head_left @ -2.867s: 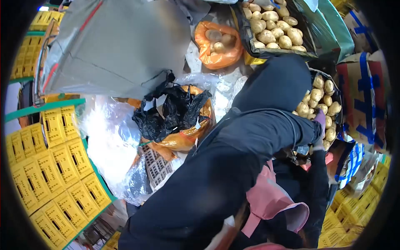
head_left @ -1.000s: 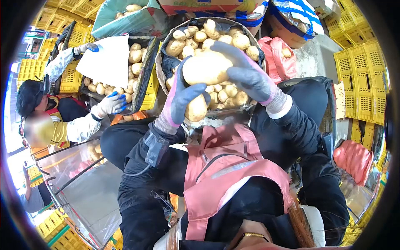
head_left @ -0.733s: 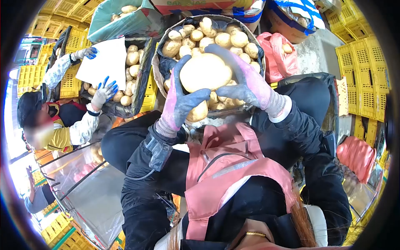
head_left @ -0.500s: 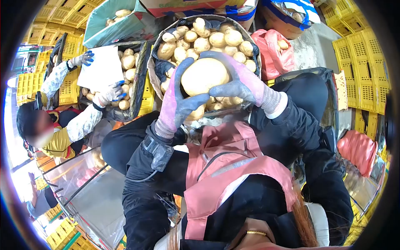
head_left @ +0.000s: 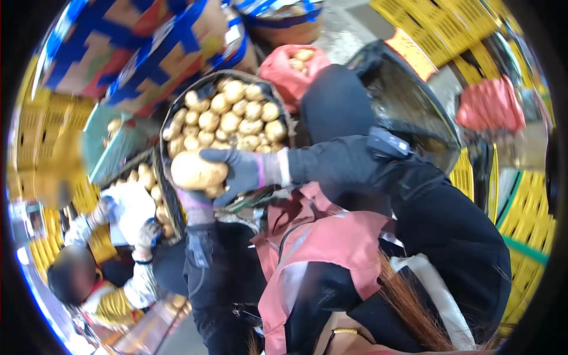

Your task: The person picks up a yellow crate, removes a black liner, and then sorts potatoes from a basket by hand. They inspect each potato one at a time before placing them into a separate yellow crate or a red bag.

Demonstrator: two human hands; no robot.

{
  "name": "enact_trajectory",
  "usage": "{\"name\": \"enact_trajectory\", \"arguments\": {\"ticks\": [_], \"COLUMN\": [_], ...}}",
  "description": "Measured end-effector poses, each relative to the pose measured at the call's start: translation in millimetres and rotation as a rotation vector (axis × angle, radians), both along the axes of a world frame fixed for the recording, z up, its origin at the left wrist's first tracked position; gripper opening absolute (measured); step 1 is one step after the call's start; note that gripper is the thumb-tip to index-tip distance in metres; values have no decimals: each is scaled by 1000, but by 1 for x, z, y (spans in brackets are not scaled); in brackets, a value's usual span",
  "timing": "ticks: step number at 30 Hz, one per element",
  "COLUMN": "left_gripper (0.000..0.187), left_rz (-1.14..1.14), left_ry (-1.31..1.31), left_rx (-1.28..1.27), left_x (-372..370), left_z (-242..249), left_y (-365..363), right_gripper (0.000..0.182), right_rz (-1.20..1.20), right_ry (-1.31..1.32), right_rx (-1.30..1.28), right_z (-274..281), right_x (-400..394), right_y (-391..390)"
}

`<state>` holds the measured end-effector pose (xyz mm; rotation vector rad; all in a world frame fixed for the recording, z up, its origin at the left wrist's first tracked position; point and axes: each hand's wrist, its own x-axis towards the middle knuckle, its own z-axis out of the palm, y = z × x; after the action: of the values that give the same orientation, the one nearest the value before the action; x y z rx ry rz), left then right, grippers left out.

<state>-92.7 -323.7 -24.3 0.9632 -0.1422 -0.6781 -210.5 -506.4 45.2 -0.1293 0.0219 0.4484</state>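
A large pale potato point(head_left: 198, 170) is held over the near left edge of a round basket point(head_left: 288, 121) full of potatoes. My right hand point(head_left: 241, 171), in a grey and pink glove, is closed on the potato's right side. Below the potato is my left hand point(head_left: 196, 204), also gloved; its fingers are mostly hidden behind the potato and the other hand. Many smaller potatoes point(head_left: 222, 112) lie in the basket, which has a dark lining.
A co-worker point(head_left: 112, 278) at the left holds a white sheet point(head_left: 128, 212) over a potato crate. A red bag point(head_left: 278, 74) stands behind the basket, a black-lined container point(head_left: 408, 112) to its right. Yellow crates point(head_left: 438, 26), taped cardboard boxes point(head_left: 171, 59) and a pink bag point(head_left: 490, 105) surround the area.
The view has turned, shifting the basket left. Both hands have moved left with the potato, from over the basket's middle to its near left edge. My right hand now covers more of its side.
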Motion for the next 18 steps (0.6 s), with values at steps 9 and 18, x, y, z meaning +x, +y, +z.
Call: {"name": "enact_trajectory", "arguments": {"ticks": [9,18], "left_gripper": [36,82], "left_rz": [32,-676], "left_ry": [-433,-787], "left_rx": [628,1723], "left_x": [-15,-62], "left_z": [93,-17], "left_y": [-18,-24], "right_gripper": [68,62], "right_rz": [-1158,-979], "right_ry": [-255,631], "right_rx": [-788,-492], "right_z": [52,-176], "right_x": [-99,-370], "right_y": [-135,-316]}}
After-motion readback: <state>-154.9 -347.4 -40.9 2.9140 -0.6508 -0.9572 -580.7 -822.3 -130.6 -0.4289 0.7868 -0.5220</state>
